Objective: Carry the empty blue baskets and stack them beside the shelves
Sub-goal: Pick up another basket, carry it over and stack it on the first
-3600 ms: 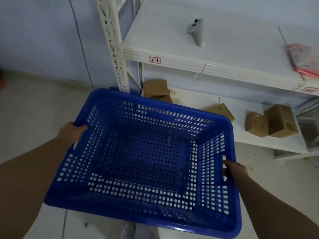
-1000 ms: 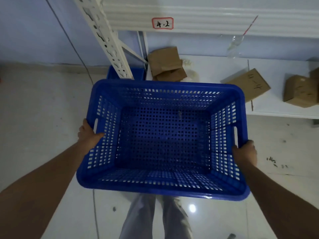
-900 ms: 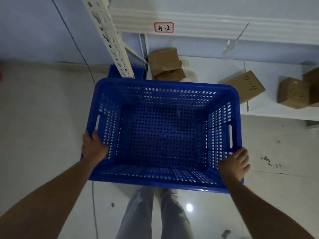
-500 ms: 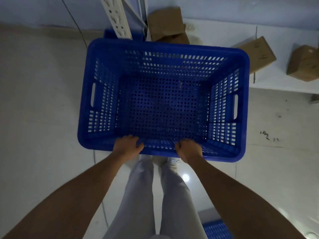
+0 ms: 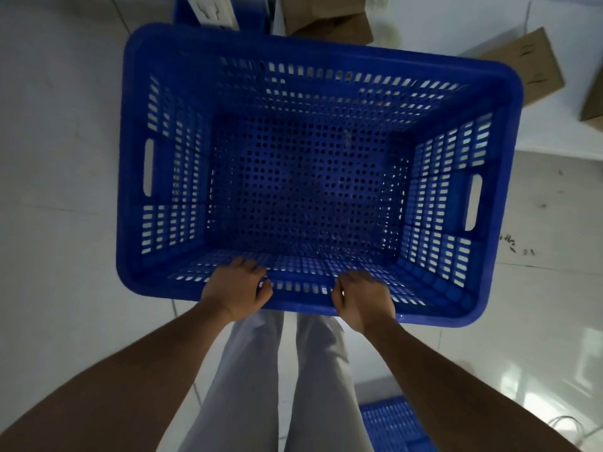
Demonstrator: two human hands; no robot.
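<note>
A large empty blue perforated basket (image 5: 303,177) fills the middle of the view, seen from above, low over the white tiled floor. My left hand (image 5: 236,288) grips its near rim left of centre. My right hand (image 5: 360,296) grips the same rim just to the right. Both side handle slots are free. Another blue basket (image 5: 182,9) shows partly behind its far left corner, by the white shelf post (image 5: 213,8). A further blue basket (image 5: 393,422) lies on the floor behind my right leg.
The low white shelf board (image 5: 440,24) runs along the top right and carries brown cardboard boxes (image 5: 326,17), (image 5: 528,63). My legs in light trousers (image 5: 280,380) stand right below the basket. Bare tiled floor (image 5: 55,158) spreads to the left.
Both hands left the basket's side handles and now hold its near long rim. The basket has gone down toward the floor by the shelf post, and my view has tipped further downward.
</note>
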